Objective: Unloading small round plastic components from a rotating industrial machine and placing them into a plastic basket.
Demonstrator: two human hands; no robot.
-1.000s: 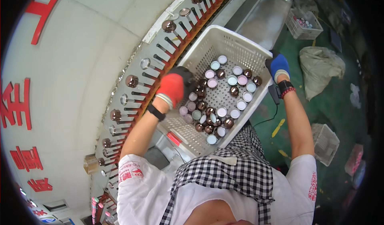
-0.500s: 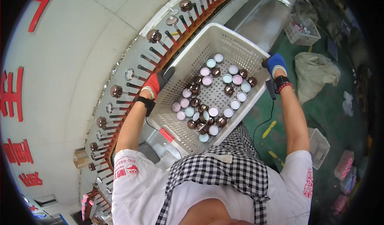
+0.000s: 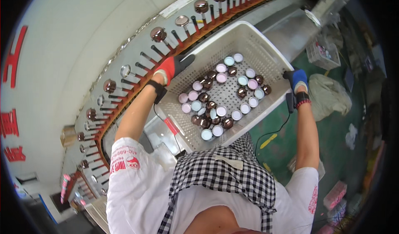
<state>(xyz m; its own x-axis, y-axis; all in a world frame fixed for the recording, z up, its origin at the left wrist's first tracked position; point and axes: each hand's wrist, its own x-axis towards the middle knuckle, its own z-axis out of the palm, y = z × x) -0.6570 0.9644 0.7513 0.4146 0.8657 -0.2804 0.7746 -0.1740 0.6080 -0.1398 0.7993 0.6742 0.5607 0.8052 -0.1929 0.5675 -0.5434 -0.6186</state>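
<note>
A white perforated plastic basket (image 3: 266, 47) sits in front of me, holding several small round caps (image 3: 220, 101), some pale pink or blue, some dark brown and shiny. My left hand (image 3: 172, 67), in a red and black glove, grips the basket's left rim. In a blue glove, my right hand (image 3: 296, 79) holds the right rim. Beside the basket curves a big white machine (image 3: 83, 38) with a row of dark pins (image 3: 145, 59); a few of the pins carry shiny brown caps (image 3: 158, 33).
A grey metal chute (image 3: 286, 30) lies beyond the basket. On the green floor at right are a crumpled cloth (image 3: 328, 94), a small crate (image 3: 322, 53), a yellow tool (image 3: 268, 141) and a black cable (image 3: 272, 132).
My left hand has come out of the basket and moved to its left rim. The right hand has stayed on the right rim. The view has shifted slightly.
</note>
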